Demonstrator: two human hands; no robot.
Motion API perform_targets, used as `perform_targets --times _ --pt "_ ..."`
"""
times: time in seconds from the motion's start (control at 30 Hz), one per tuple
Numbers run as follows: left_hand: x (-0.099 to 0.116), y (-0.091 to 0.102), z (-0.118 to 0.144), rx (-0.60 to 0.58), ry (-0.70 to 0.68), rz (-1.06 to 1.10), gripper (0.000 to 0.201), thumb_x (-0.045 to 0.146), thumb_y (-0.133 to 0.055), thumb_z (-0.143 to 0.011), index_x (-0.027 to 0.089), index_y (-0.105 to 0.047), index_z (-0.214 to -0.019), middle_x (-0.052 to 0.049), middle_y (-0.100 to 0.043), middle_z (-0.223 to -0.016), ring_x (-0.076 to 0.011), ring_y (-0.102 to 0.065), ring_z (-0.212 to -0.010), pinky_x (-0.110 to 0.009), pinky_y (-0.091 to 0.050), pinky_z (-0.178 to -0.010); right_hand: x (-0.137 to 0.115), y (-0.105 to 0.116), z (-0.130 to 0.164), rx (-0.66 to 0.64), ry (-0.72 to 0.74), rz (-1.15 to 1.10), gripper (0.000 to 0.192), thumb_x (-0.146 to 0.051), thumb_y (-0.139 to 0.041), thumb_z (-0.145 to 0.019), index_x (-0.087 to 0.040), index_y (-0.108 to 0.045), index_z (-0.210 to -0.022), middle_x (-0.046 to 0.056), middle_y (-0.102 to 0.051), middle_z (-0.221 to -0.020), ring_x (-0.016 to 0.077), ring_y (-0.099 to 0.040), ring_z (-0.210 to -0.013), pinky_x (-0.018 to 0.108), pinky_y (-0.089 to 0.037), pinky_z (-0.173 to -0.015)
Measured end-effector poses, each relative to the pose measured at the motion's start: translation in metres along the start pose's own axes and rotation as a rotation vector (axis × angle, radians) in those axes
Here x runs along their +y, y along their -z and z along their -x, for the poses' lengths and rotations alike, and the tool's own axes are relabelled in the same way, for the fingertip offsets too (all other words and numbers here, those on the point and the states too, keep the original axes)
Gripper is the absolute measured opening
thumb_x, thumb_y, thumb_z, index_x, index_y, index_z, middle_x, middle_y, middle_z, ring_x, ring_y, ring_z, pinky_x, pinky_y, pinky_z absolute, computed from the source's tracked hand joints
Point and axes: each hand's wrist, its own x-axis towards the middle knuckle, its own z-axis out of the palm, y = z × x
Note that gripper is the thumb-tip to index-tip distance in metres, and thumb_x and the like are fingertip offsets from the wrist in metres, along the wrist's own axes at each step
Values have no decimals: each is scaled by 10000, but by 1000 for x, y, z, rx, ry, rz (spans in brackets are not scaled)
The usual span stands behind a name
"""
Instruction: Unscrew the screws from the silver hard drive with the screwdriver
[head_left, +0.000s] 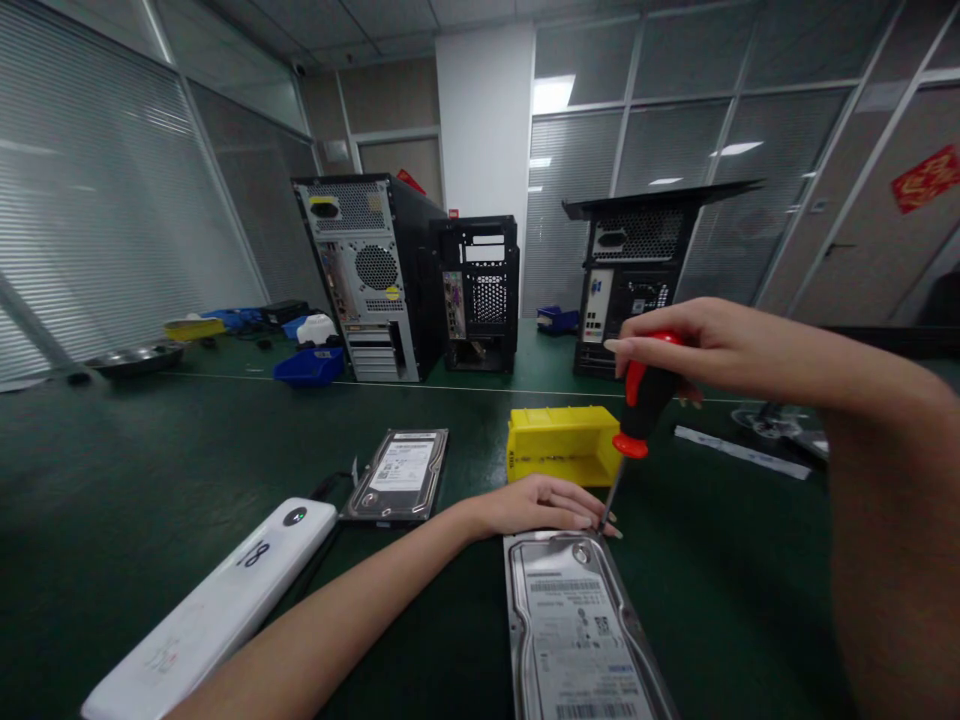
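My right hand [679, 345] is closed around the red-and-black screwdriver [637, 415]; my left hand [544, 505] lies flat, holding nothing, steadying the silver hard drive [581, 630] below it. Tilted, the tip could slip and jab my fingers.

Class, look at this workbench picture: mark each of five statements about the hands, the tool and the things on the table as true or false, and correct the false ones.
1. The right hand grips a red-and-black screwdriver. True.
2. The left hand rests at the far end of the near hard drive. True.
3. The yellow bin lies left of the white device. False: it lies to its right, beyond the left hand.
4. Only one hard drive is on the table. False: a second hard drive lies further back.
5. Three computer cases stand at the back. True.
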Motion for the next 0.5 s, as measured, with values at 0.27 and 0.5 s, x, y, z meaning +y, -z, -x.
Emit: perform_targets --times 0.27,0.5 --pt "2 0 0 4 16 -42 350 338 -592 -873 181 -609 -1185 -81 -640 -1199 -196 -575 -1132 -389 -381 -1027 -4 1 3 -34 -26 -22 373 -525 -509 -847 -193 -678 -822 15 -629 -700 102 -516 -482 231 -349 -400" --pt "-3 -1 -3 -13 -21 72 321 303 -561 -883 146 -626 -1155 -105 -617 -1237 -198 -560 -1166 -388 -369 -1038 0 4 8 -92 55 -118 319 -498 -468 -874 -258 -631 -1007 37 -666 -992 198 -618 -750 290 -476 -578"
